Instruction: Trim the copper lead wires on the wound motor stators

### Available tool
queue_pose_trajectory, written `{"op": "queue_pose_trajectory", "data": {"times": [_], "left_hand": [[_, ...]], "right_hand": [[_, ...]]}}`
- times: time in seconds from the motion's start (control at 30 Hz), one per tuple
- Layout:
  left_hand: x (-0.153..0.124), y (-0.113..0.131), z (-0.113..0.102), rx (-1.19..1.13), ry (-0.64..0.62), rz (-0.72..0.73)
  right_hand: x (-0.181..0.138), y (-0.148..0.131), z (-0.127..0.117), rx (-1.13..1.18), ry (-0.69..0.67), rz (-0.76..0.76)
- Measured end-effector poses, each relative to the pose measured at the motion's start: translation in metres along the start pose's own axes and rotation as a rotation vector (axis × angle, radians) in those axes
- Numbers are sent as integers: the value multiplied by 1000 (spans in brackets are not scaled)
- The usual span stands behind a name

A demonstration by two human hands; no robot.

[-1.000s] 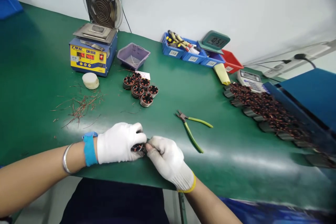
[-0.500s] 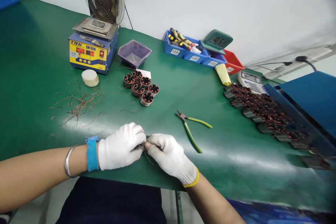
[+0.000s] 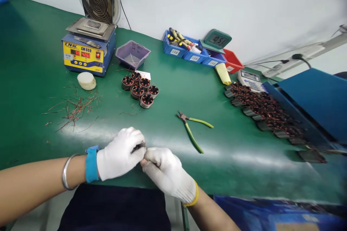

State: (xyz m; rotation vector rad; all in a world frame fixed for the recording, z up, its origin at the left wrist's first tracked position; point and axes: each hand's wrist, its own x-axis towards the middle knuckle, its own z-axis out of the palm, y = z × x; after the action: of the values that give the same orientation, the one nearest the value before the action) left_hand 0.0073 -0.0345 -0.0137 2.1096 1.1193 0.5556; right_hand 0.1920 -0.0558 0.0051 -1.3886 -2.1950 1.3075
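Note:
My left hand (image 3: 121, 154), in a white glove, is closed around a wound stator (image 3: 139, 147); only its dark edge shows between thumb and fingers. Against that edge, my right hand (image 3: 165, 173), also gloved, pinches the stator's thin copper wire, its fingertips mostly hiding the spot. Bare fingertip skin shows at the right thumb. Beyond the hands stands a cluster of several copper-wound stators (image 3: 137, 91). Cutting pliers (image 3: 187, 118) with green handles lie spread apart to the right of my hands. Loose wire clippings (image 3: 77, 110) are scattered at the left.
A blue-and-yellow solder pot (image 3: 84, 54) stands at back left before a fan (image 3: 96, 1), with a round whitish block (image 3: 86, 80) in front. Behind the stators is a purple tray (image 3: 132, 48). Blue tool bins (image 3: 173, 50), a clock (image 3: 217, 39) and rows of stators (image 3: 260, 104) extend rightward.
My view has shifted slightly, so the bench items appear further left. The left hand has tilted, showing more of the stator's dark edge. My right hand stays pinched beside it.

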Motion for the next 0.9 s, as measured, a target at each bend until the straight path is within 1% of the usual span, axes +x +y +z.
{"op": "queue_pose_trajectory", "data": {"times": [0.07,0.17,0.2,0.23,0.27,0.3,0.33,0.37,0.4,0.43,0.47,0.5,0.53,0.57,0.6,0.63,0.73,0.8,0.9], "left_hand": [[0,1,1,35,-1,-27],[0,2,0,96,-24,-6],[0,2,0,117,-29,2],[0,2,0,133,-34,8],[0,2,-1,143,-41,10],[0,2,-2,143,-50,11],[0,2,-3,136,-59,9],[-1,2,-5,122,-68,9],[-1,2,-7,100,-74,13],[-1,2,-10,73,-80,17],[-2,2,-13,40,-89,20],[-3,1,-16,6,-107,20],[-4,0,-19,-26,-129,15],[-4,0,-22,-53,-152,2],[-5,-1,-25,-70,-176,-16],[-6,-1,-26,-77,-192,-34],[-8,-2,-25,-34,-180,-38],[-8,-3,-22,32,-131,-3],[-5,-5,-21,100,-78,31]], "right_hand": [[-2,2,2,159,-31,-19],[-2,13,4,536,-101,-50],[-2,18,4,658,-84,-84],[-2,23,3,753,-25,-121],[-2,27,3,807,72,-151],[-3,31,3,802,202,-158],[-5,34,2,724,357,-147],[-9,35,2,568,519,-138],[-14,34,1,345,656,-161],[-19,31,1,82,734,-233],[-24,27,1,-186,747,-348],[-27,21,2,-424,704,-478],[-28,16,2,-617,625,-597],[-27,10,3,-758,541,-686],[-24,6,3,-859,480,-729],[-19,3,4,-933,454,-736],[-2,7,5,-1043,482,-691],[5,14,5,-1038,497,-678],[6,22,4,-1014,451,-635]]}}
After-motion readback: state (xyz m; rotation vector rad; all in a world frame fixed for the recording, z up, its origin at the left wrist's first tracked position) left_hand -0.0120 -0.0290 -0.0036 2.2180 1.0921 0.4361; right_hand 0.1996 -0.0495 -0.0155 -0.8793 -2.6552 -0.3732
